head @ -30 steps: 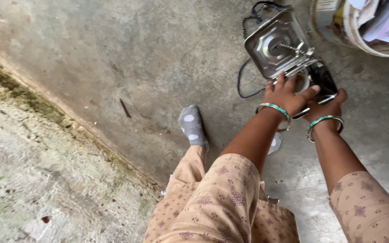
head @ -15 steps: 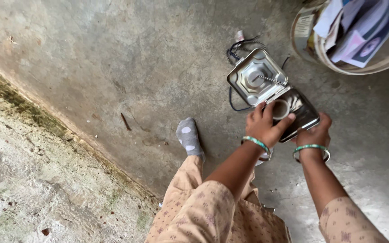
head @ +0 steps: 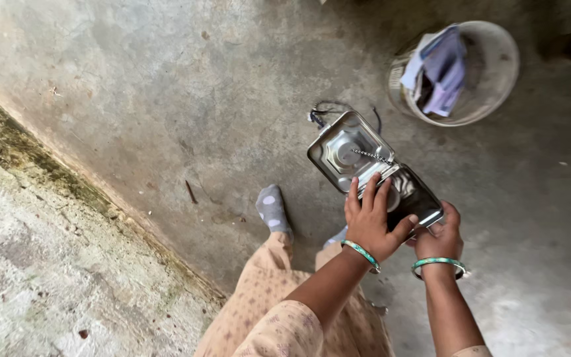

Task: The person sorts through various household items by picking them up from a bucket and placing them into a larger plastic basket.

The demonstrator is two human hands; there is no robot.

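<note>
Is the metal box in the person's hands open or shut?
Open. The metal box has its hinged lid swung back, showing its inside; the left hand rests over the base, the right hand holds its corner.

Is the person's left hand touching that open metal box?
Touching. The head view shows the left hand lying across the metal box, its fingers resting on the box at the hinge.

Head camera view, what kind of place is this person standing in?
Probably an outdoor yard or porch of a home: a bare, stained concrete floor, a mossy raised edge beside it, and a bucket stuffed with papers. Both hands hold an open metal box.
</note>
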